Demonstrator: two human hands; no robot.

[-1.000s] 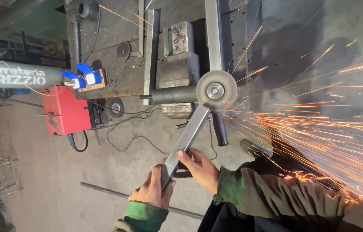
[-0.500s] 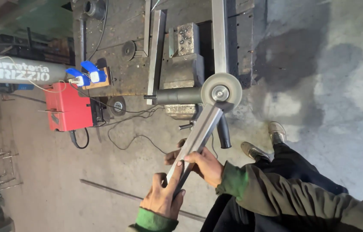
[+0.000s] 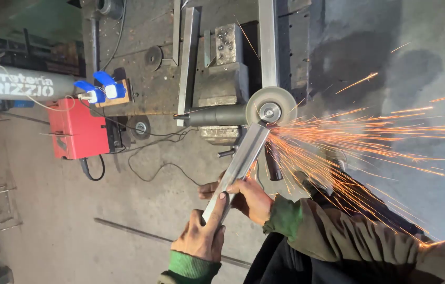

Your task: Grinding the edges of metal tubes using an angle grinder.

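- Metal bar (image 3: pixel 241 160): long, flat-sided steel profile, dull grey with a bright sheen along one face. I see it running diagonally from my two hands up to the grinding wheel (image 3: pixel 271 105), its upper end touching the wheel's lower edge.
- Grinding wheel: round, grey, grainy disc with a shiny metal hub, mounted on a dark cylindrical motor body (image 3: pixel 217 114) that lies across the edge of the surface (image 3: pixel 143 89).
- Sparks (image 3: pixel 370 137): dense orange streaks fanning from the contact point towards the right side of the view, over the grey concrete floor (image 3: pixel 64 210).
- Left hand (image 3: pixel 201 236): fingers clenched around the bar's lower end; green knitted cuff at the wrist.
- Right hand (image 3: pixel 249 197): fingers wrapped around the bar higher up, just above the left hand; olive sleeve with a green cuff.
- Surface: dark, stained steel plate carrying lengths of square tube (image 3: pixel 187 63) and a blocky grey vise (image 3: pixel 222 73).
- Welding machine (image 3: pixel 78 129): red box-shaped casing, standing on the floor beside the surface, black cable trailing from it.
- Thin rod (image 3: pixel 143 234): lies on the floor below my hands.
- Change from half a second ago: then no sparks flew; now the full shower has returned, as it was a second ago. My grip on the bar stays the same.
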